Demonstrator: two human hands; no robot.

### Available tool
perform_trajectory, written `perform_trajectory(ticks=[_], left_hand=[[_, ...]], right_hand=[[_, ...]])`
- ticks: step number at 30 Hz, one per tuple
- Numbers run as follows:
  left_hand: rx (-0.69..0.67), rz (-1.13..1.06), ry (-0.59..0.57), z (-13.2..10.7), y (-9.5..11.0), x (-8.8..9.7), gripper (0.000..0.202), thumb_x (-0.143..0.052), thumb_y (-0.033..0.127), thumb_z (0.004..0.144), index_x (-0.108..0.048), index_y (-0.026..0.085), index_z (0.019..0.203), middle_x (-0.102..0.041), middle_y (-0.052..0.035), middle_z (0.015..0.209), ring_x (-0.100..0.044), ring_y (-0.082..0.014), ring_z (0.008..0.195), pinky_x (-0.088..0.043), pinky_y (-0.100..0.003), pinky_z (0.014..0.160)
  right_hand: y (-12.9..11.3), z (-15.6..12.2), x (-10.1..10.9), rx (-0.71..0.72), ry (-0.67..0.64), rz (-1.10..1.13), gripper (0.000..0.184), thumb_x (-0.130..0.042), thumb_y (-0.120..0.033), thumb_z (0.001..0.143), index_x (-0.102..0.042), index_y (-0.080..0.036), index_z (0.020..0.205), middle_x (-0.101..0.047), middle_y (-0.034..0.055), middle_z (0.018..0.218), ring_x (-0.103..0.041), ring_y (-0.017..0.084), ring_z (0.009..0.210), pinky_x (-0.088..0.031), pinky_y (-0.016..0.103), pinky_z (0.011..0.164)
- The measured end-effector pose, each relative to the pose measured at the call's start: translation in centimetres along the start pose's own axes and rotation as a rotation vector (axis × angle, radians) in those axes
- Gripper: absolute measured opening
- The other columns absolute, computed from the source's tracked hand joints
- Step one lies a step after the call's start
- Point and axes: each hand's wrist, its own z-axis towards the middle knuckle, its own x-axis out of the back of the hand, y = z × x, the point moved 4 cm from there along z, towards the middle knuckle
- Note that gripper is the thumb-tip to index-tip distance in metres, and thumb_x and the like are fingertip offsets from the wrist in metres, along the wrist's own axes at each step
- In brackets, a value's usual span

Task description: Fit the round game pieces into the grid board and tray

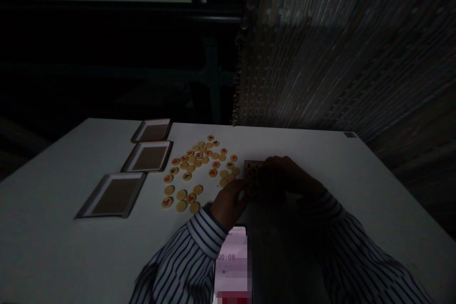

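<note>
A small dark rectangular box (251,166) is seen on the white table (374,190), just right of a scattered group of round pale-yellow wooden discs (199,166) marked with red or black characters. A few such marks are also seen at the box's exposed left corner. The box is set between the two hands and is mostly covered by them.

The right hand (285,174) is laid over the box with its fingers bent down around it, so the box is grasped from above. The left hand (230,202) is held at the box's near left edge with its fingers curled towards it. Whether anything is pinched there cannot be told in the dim light. Blue-and-white striped sleeves (199,242) are worn on both arms.

Three shallow rectangular trays (149,156) with white rims and brown floors are lined up diagonally left of the discs. A phone with a lit screen (233,266) is seen nearest the camera. The room is dark. A ribbed, woven-looking wall (338,47) is seen behind the table on the right.
</note>
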Motion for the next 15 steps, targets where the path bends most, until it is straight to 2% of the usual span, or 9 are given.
perform_trajectory(ticks=[5,15], left_hand=[[0.006,-0.004,-0.022,0.05,-0.02,-0.12,0.033,-0.052,0.014,0.075,-0.053,0.017,0.108,-0.059,-0.0085,0.108,-0.054,-0.0195,0.101,-0.044,-0.035,0.088],[0.015,-0.014,-0.012,-0.04,0.09,0.04,0.034,-0.052,0.015,0.074,-0.054,0.019,0.108,-0.060,-0.0079,0.106,-0.055,-0.0196,0.099,-0.046,-0.035,0.086]], right_hand=[[-0.10,-0.19,0.36,0.002,0.008,0.004,0.020,-0.048,-0.029,0.080,-0.064,-0.017,0.085,-0.064,0.0094,0.085,-0.059,0.016,0.075,-0.040,0.025,0.062],[-0.37,-0.15,0.63,-0.019,-0.070,-0.035,0.022,-0.045,-0.028,0.082,-0.063,-0.018,0.088,-0.063,0.0091,0.087,-0.060,0.017,0.077,-0.040,0.025,0.062]])
